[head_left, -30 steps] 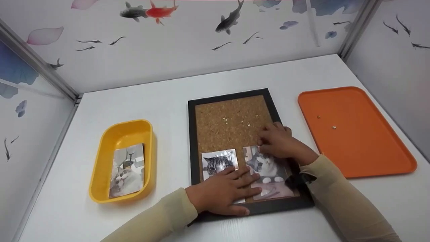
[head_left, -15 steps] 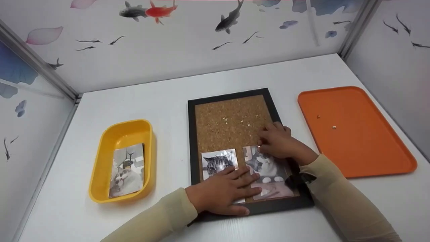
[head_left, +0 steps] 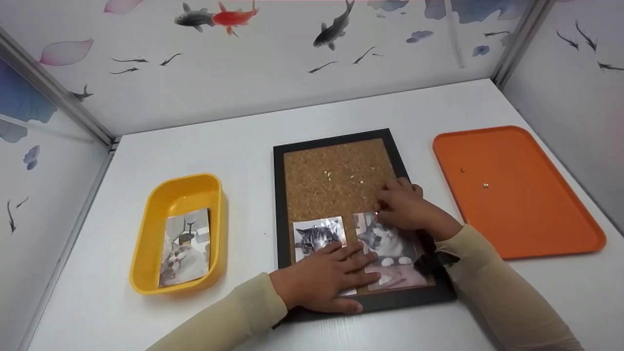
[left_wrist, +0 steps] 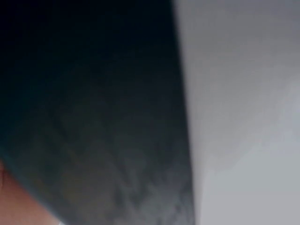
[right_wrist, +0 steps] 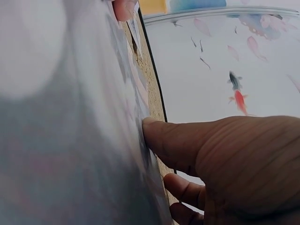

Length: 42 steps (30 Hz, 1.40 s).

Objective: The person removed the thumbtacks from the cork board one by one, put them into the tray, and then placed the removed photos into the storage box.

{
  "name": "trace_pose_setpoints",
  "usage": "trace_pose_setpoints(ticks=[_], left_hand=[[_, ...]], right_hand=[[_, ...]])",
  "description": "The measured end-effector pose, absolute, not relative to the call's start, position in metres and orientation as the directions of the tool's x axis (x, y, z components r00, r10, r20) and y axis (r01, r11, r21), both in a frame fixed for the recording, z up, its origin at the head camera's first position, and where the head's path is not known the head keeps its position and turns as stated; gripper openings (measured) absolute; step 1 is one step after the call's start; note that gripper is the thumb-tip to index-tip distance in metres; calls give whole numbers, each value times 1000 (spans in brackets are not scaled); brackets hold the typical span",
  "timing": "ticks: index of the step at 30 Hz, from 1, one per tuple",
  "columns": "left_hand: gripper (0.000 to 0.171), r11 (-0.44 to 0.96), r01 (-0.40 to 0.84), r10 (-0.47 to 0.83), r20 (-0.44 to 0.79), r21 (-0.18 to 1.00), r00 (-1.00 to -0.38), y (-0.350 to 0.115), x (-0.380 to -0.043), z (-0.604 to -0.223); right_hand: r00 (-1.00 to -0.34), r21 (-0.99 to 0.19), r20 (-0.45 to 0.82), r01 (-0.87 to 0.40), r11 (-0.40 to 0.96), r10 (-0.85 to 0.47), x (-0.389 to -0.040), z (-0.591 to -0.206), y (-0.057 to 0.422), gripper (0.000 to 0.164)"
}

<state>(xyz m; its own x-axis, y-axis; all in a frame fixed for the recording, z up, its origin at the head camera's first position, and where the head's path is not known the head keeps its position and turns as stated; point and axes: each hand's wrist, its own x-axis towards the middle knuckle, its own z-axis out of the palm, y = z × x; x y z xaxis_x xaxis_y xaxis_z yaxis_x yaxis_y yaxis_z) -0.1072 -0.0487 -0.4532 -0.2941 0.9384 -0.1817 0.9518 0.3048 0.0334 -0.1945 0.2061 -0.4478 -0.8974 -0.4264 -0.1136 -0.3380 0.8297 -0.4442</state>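
Observation:
A black-framed cork board (head_left: 336, 165) lies on the table with two cat photos side by side on its lower half. My left hand (head_left: 324, 278) rests flat with fingers spread, covering much of the tabby cat photo (head_left: 309, 239) and reaching onto the grey-and-white cat photo (head_left: 390, 261). At that second photo's top edge is my right hand (head_left: 402, 204), its fingers bent. In the right wrist view its thumb (right_wrist: 164, 140) is straight and presses the photo's surface; anything under the tip is hidden. A close, blurred dark surface (left_wrist: 117, 117) fills much of the left wrist view.
Left of the board stands a yellow bin (head_left: 222, 234) holding a cat photo (head_left: 185, 248). An orange tray (head_left: 526, 200) on the right carries two tiny shiny pieces (head_left: 485, 185). Several pale specks (head_left: 327, 174) dot the upper cork. Printed walls (head_left: 273, 78) enclose the table.

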Motion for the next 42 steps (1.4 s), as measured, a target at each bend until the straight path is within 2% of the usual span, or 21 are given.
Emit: trace_pose_setpoints(ticks=[35, 42], left_hand=[[68, 311, 949, 934, -199, 40, -298, -49, -107, -453], [67, 303, 953, 940, -161, -10, -301, -48, -106, -454]], right_hand=[[-893, -428, -95, -362, 828, -439, -193, -446, 205, 16], [-885, -427, -109, -370, 825, -453, -192, -446, 205, 17]])
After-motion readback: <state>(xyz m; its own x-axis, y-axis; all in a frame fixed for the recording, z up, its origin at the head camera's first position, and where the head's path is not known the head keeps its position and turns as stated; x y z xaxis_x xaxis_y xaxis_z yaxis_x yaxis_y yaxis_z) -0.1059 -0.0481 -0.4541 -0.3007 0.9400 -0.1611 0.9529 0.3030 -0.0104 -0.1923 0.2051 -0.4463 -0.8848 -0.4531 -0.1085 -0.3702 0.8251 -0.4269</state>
